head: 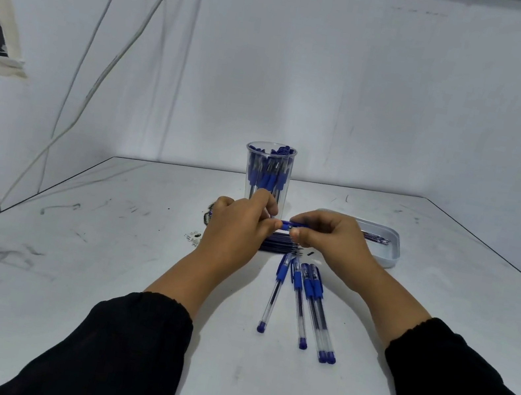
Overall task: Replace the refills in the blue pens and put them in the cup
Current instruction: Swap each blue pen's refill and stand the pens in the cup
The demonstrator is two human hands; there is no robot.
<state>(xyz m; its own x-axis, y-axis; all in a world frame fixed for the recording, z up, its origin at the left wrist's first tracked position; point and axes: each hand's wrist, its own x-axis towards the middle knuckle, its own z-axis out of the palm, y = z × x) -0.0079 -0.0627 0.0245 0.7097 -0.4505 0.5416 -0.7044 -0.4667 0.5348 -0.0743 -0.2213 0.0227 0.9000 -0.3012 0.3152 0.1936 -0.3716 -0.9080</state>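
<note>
1. Both hands meet over the middle of the white table (99,273), holding 1 blue pen (292,226) level between them
2. The left hand (234,227) has its fingers curled around one end of that pen, thumb and forefinger pinching it
3. The right hand (328,240) grips the other end, fingers folded over the blue part
4. Just behind the hands stands a clear plastic cup (268,170), upright, packed with blue pens
5. Under the hands lies a bundle of dark refills (281,247), side by side on the table
6. Nearer the person, 4 capped blue pens (303,302) lie on the table, caps pointing away, the 2 on the right touching each other
7. To the right sits a shallow grey tray (390,251) with a few thin refills inside
8. Black sleeves (128,348) cover both forearms
9. White cables (99,75) hang down the wall at the left
</note>
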